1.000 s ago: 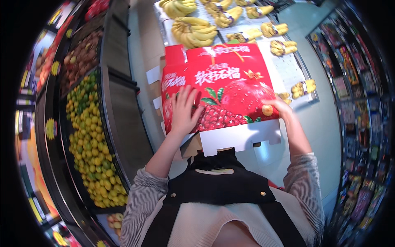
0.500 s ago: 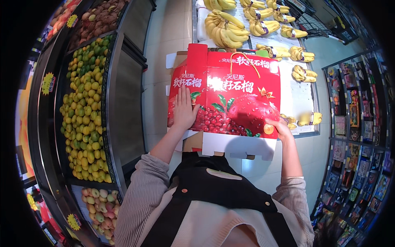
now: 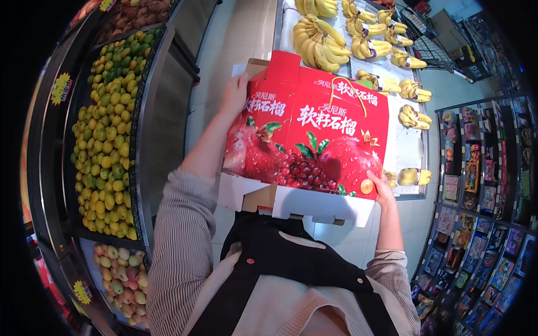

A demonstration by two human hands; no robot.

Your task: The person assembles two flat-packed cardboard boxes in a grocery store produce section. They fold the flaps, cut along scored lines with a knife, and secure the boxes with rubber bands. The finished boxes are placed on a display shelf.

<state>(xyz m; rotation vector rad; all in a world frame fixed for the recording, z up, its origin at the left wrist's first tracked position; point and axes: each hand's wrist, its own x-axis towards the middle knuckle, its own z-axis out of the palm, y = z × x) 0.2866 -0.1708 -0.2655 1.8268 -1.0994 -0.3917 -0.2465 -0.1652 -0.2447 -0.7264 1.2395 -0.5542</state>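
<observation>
I hold a large red cardboard fruit box (image 3: 314,134) printed with pomegranates in front of my chest, its white and brown flaps hanging open at the near end. My left hand (image 3: 234,95) grips the box's far left corner, fingers over the top edge. My right hand (image 3: 382,187) holds the near right corner from below and the side. A yellow cord handle lies across the box's top.
A white display table (image 3: 409,148) with several banana bunches (image 3: 319,42) stands just ahead. On my left runs a curved produce shelf (image 3: 147,129) of yellow-green citrus (image 3: 106,129), with apples (image 3: 120,274) lower down. A rack of packaged goods (image 3: 487,185) lines the right.
My left hand slid from the flat top of the box up to its far left corner. The box tilted and the view shifted nearer to the banana table.
</observation>
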